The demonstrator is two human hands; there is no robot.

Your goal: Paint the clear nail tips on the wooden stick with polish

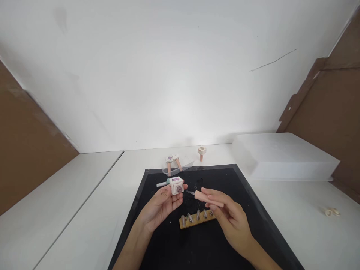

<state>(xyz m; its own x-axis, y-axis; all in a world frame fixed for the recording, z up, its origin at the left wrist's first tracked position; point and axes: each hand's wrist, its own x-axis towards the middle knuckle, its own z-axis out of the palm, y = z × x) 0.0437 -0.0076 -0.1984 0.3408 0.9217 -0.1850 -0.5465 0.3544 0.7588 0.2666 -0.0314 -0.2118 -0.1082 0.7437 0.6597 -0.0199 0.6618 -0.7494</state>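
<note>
My left hand (158, 210) is closed on a small white, square nail polish bottle (176, 182) with a purple label, tilted so its open neck points toward me. Between the fingers of my right hand (234, 221) is a pink nail polish brush cap (208, 198). Its thin brush (190, 192) points left at the bottle's neck, a little apart from it. Below both hands a yellow strip (192, 224) carries several upright nail tips (198, 214); my right hand hides its right end.
Under the hands lies a black mat (180, 249). A small bottle with a white cap (161, 184) is partly behind my left hand. Two pink-capped bottles (169, 168) (177, 162) rest on clear plastic, another (201, 151) farther right. A white block (287, 161) stands right, near small beige rings (332, 212).
</note>
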